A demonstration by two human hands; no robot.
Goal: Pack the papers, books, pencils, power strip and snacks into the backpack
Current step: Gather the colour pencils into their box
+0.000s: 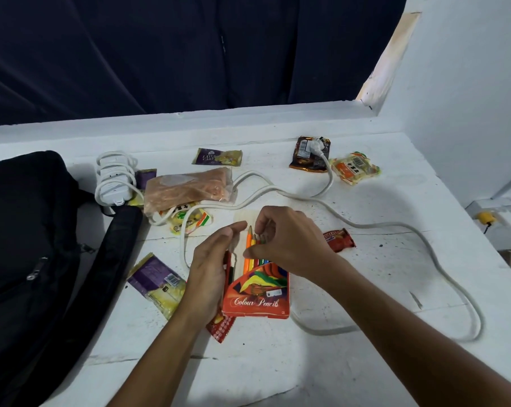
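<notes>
pencils (252, 254) in box (257, 292), right hand (289, 242) pinching tips, left hand (216, 259) beside

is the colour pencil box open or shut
Open: the pencils stick out of the colour pencil box top, where the right hand pinches them.
</notes>
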